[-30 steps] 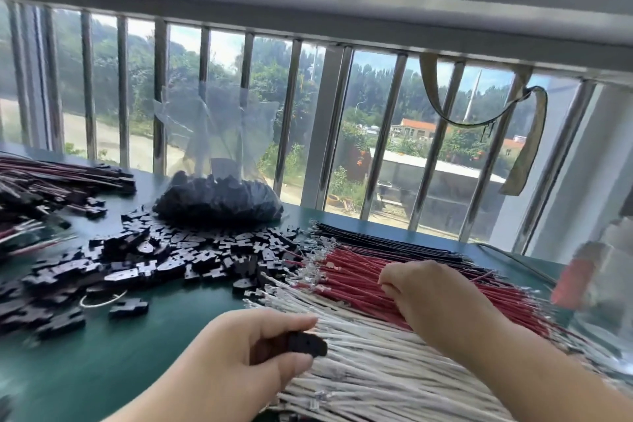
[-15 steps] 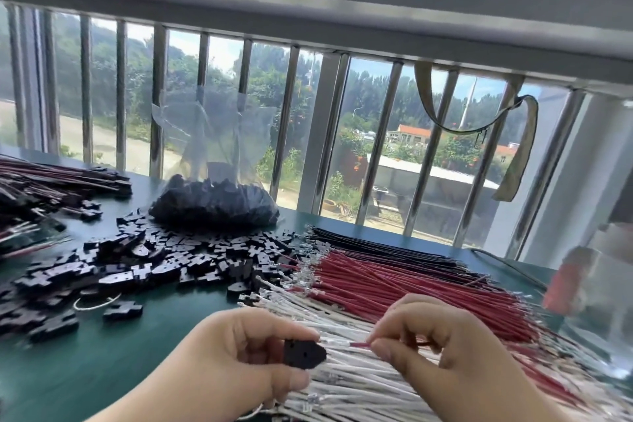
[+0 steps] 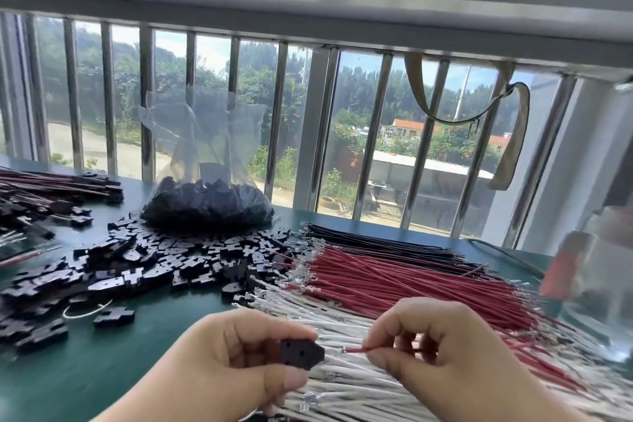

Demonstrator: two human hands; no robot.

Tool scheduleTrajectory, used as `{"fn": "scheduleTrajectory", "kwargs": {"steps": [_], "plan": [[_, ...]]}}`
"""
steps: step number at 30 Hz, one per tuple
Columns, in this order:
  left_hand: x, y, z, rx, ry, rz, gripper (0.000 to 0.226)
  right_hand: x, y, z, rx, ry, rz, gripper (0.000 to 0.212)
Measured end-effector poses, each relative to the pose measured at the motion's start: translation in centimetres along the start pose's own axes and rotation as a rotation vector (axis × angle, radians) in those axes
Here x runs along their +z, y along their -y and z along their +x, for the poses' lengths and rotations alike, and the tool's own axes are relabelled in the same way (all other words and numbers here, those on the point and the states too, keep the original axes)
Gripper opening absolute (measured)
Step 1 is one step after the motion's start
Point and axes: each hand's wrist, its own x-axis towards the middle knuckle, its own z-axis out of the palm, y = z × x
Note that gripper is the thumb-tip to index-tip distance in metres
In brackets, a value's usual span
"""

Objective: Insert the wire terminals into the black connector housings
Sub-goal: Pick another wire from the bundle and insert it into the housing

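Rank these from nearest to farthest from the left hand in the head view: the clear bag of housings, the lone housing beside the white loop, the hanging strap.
Measured from the left hand:
1. Lone housing, just left on the green table.
2. Clear bag of housings, farther back by the window bars.
3. Hanging strap, far right, up on the bars.

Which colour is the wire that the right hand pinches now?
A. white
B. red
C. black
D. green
B: the right hand pinches a red wire, its metal tip pointing at the black housing that the left hand holds.
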Motion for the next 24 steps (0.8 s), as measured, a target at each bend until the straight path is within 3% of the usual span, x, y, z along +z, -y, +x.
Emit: {"fn": "scheduleTrajectory", "kwargs": {"steps": [17, 24], "plan": [[0.02, 0.1, -0.02, 0.034, 0.072, -0.073, 0.029, -0.21, 0.09, -0.44, -0.024, 0.03, 0.07, 0.018], [-0.49, 0.35, -0.02, 0.048, 0.087, -0.019, 0.064, -0.22, 0.23, -0.6, -0.005, 0.015, 0.074, 0.016]]}}
